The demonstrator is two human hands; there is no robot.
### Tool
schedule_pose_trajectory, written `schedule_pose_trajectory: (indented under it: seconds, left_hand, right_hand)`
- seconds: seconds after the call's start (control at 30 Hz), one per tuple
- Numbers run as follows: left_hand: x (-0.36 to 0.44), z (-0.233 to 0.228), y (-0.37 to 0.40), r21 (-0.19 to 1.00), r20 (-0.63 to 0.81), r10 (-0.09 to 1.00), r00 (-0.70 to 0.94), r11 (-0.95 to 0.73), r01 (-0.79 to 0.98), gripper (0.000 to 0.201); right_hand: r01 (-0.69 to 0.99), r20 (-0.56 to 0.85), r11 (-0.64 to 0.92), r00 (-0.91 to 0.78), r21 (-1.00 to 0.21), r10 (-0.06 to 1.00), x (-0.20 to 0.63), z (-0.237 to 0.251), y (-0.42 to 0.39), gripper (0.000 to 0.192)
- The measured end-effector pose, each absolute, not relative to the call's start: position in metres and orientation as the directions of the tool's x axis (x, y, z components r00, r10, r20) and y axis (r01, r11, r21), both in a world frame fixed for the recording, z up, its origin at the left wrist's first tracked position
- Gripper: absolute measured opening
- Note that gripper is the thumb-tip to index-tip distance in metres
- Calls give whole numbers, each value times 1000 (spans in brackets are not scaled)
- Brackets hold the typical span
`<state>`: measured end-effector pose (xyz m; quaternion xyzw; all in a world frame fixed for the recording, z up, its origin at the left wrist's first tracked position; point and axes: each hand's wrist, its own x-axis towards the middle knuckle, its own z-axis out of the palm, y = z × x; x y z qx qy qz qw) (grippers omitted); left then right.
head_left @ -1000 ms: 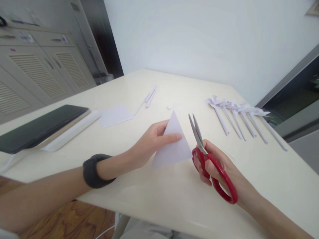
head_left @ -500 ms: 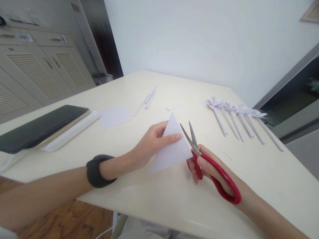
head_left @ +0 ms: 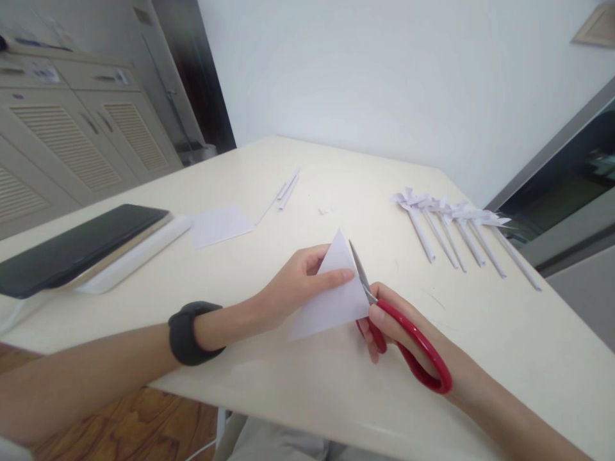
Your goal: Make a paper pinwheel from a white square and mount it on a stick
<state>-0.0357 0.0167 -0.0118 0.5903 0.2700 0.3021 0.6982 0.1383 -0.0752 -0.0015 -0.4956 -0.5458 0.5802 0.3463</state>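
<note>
While the folded paper triangle (head_left: 331,291) is pinched by the left hand (head_left: 293,285) above the table (head_left: 307,384), red scissors (head_left: 398,326), gripped in the right hand (head_left: 408,333), are closed at its edge; six finished pinwheels (head_left: 456,224) lie right of it.

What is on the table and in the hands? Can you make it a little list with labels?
left hand: pinches a folded white paper triangle
right hand: holds red-handled scissors, blades at the triangle's right edge
left wrist: dark band
far right: row of rolled paper pinwheels
middle back: thin paper sticks, flat white sheet
left: dark tablet on a white pad
surface: cream table
</note>
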Motion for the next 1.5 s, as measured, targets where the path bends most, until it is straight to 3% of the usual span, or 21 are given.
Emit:
schedule_pose_trajectory:
  seconds: [0.33,1.1,1.5]
  left_hand:
    - [-36,-12,15,988,-21,737,675,118,-98,22]
    - [-36,-12,17,992,-43,716,697,113,-55,24]
    - [-34,-9,16,993,8,730,684,74,-91,20]
  right_hand:
    - [-3,-170,-179,-303,-984,938,143,-18,-80,23]
    - [219,-159,-108,-231,-970,960,137,-8,-74,27]
    - [112,-144,-124,-200,-986,969,145,-12,-73,24]
